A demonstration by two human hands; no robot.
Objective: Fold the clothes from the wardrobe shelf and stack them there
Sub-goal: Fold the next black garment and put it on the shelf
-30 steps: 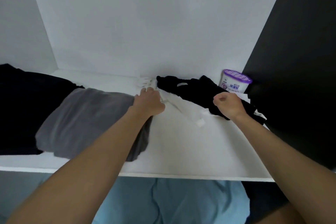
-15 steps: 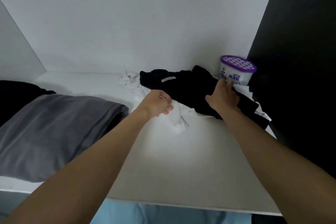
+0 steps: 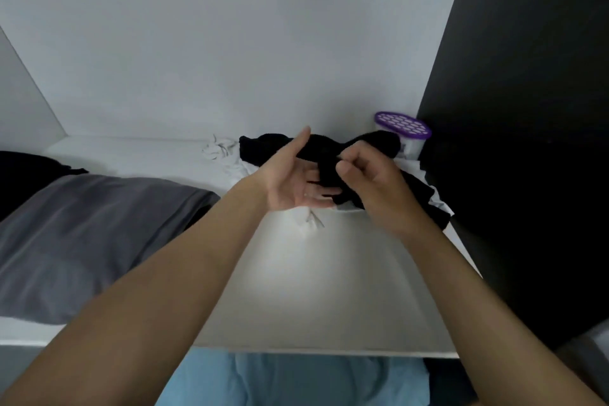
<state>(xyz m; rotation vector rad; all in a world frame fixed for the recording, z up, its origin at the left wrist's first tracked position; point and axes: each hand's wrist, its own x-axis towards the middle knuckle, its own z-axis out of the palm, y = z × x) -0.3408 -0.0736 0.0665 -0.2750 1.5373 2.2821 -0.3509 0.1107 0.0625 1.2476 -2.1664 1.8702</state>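
Note:
A crumpled black garment (image 3: 263, 148) lies at the back right of the white wardrobe shelf (image 3: 329, 290), on top of a white garment (image 3: 240, 170). My right hand (image 3: 372, 181) pinches a bunch of the black cloth and lifts it. My left hand (image 3: 293, 178) is held palm up beside it, fingers straight, slipped under the lifted cloth. A folded grey garment (image 3: 82, 234) lies at the left of the shelf, with a black one (image 3: 23, 171) behind it.
A white tub with a purple perforated lid (image 3: 403, 128) stands in the back right corner against the dark side panel (image 3: 527, 142). Light blue fabric (image 3: 296, 379) shows below the shelf's front edge.
My right hand has come back from the tub and taken hold of the black garment, lifting it. My left hand let go of the white cloth and opened under the black one.

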